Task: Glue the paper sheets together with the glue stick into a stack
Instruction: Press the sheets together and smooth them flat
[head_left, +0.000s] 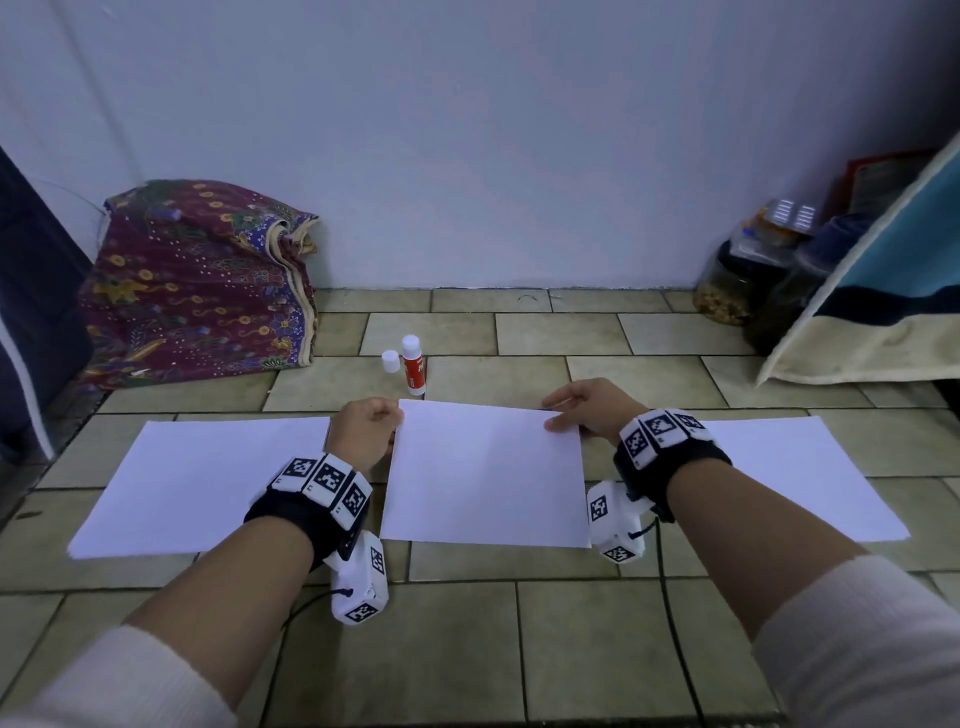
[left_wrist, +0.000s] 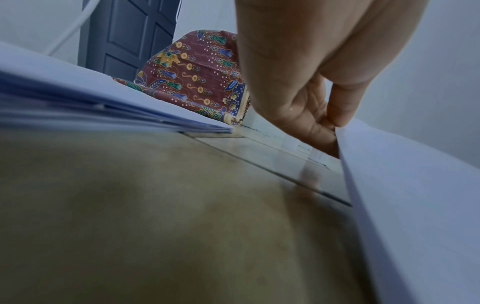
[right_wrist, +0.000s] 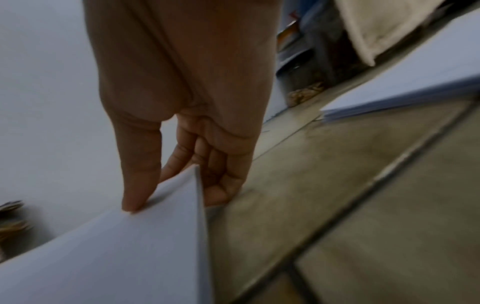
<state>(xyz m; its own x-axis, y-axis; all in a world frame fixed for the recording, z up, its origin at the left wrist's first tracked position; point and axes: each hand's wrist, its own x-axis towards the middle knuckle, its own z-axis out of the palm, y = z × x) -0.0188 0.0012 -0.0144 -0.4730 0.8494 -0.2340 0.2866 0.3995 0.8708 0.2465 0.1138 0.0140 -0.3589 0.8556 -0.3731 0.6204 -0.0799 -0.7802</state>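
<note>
A white paper sheet (head_left: 485, 475) is held between my two hands just above the tiled floor. My left hand (head_left: 366, 431) pinches its far left corner (left_wrist: 345, 131). My right hand (head_left: 582, 410) pinches its far right corner (right_wrist: 187, 185), thumb on top and fingers underneath. To the left lies a stack of white sheets (head_left: 202, 483), whose layered edge (left_wrist: 130, 115) shows in the left wrist view. Another white stack (head_left: 810, 478) lies to the right. Beyond the held sheet stands the red and white glue stick (head_left: 413, 366), uncapped, with its white cap (head_left: 390, 361) next to it.
A patterned maroon cloth bundle (head_left: 202, 280) leans on the wall at the back left. Jars (head_left: 737, 280) and a hanging towel (head_left: 883, 291) fill the back right corner. A dark door (left_wrist: 130, 37) is at the far left. Bare floor tiles (head_left: 467, 649) lie near me.
</note>
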